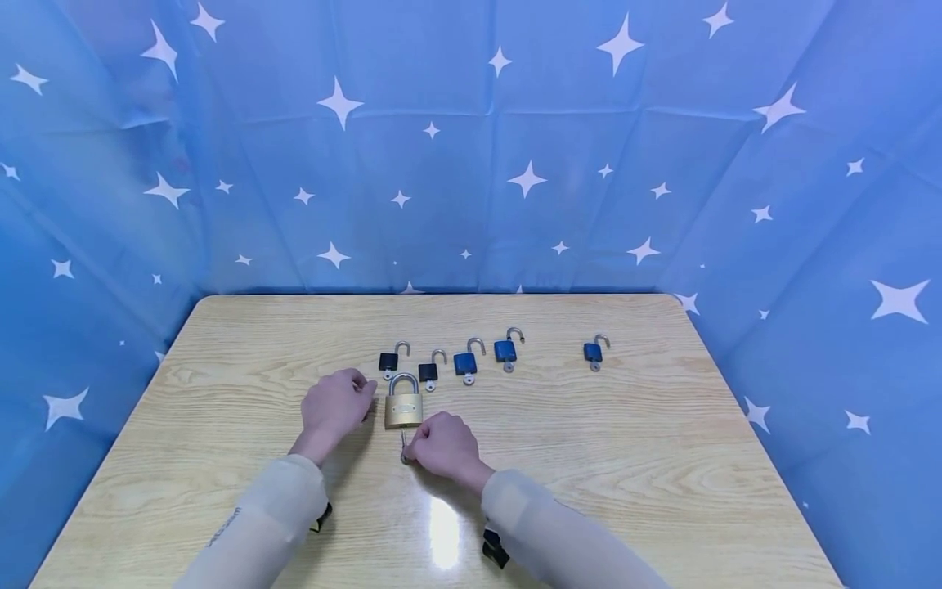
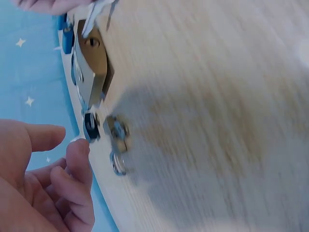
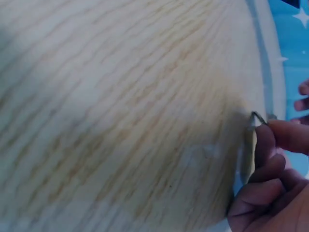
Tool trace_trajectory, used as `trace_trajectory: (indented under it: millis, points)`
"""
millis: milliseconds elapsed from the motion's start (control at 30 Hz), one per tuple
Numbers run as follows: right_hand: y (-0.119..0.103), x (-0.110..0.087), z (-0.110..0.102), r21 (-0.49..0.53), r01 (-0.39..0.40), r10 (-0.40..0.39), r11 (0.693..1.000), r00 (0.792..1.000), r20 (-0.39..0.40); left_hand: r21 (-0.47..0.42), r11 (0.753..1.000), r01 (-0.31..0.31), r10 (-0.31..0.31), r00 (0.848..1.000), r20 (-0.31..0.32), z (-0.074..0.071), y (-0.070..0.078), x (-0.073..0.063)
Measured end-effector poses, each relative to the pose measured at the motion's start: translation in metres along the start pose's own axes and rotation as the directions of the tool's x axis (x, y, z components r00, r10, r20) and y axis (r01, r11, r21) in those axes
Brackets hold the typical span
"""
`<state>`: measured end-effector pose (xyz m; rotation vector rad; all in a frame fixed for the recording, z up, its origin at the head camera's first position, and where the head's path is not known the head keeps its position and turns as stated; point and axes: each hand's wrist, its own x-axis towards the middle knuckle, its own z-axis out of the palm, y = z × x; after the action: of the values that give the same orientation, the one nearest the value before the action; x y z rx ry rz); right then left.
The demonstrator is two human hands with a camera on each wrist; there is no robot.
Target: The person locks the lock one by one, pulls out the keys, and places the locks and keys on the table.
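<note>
Brass padlock [image 1: 404, 411] lies on the table [image 1: 662, 458], left of centre, shackle toward the far edge, base toward the near side. Your right hand [image 1: 445, 446] pinches the key [image 1: 403, 440] in its fingertips, right at that base; can't tell if the tip is in the keyhole [image 2: 91, 42] or only in front. Your left hand [image 1: 337, 406] is on the left-edge side of the lock, fingers loosely bent, thumb and forefinger apart, holding nothing. Small padlock [image 2: 114, 133] beside it, blurry. Black padlocks [image 1: 388, 361] and blue padlocks [image 1: 505, 351], shackles swung out, sit nearer the far edge, one blue off toward the far right corner.

Risks, my judgement: nothing steadies the brass body, so pushing or twisting the key could skid it toward the far edge, into the black ones just past its shackle. Key off-angle would probably scrape or jam. Small fingertip hold, so it could slip and drop. Sweep your left fingers in carelessly and you might knock the small lock.
</note>
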<state>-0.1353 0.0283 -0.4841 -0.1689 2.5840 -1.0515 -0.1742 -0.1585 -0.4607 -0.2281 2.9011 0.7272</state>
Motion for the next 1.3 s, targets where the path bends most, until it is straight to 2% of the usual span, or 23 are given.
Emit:
trace_trajectory:
  millis: [200, 467, 1133, 1300]
  points:
    - [-0.001, 0.001, 0.003, -0.055, -0.034, 0.033, 0.998, 0.999, -0.018, 0.021, 0.999, 0.025, -0.025, 1.000, 0.008, -0.008, -0.007, 0.001]
    - [-0.002, 0.002, 0.004, -0.081, -0.042, 0.038, 0.996, 0.998, -0.049, 0.021, 0.998, 0.054, -0.054, 0.998, 0.017, -0.012, -0.011, 0.002]
    - [-0.002, 0.003, 0.007, -0.180, 0.009, -0.027, 0.984, 0.995, -0.100, 0.049, 0.997, 0.066, -0.066, 0.998, 0.004, -0.008, -0.020, 0.004]
    - [0.000, 0.003, 0.004, -0.160, 0.014, -0.032, 0.987, 0.994, -0.107, 0.053, 0.997, 0.062, -0.062, 0.998, 0.015, -0.008, -0.021, 0.003]
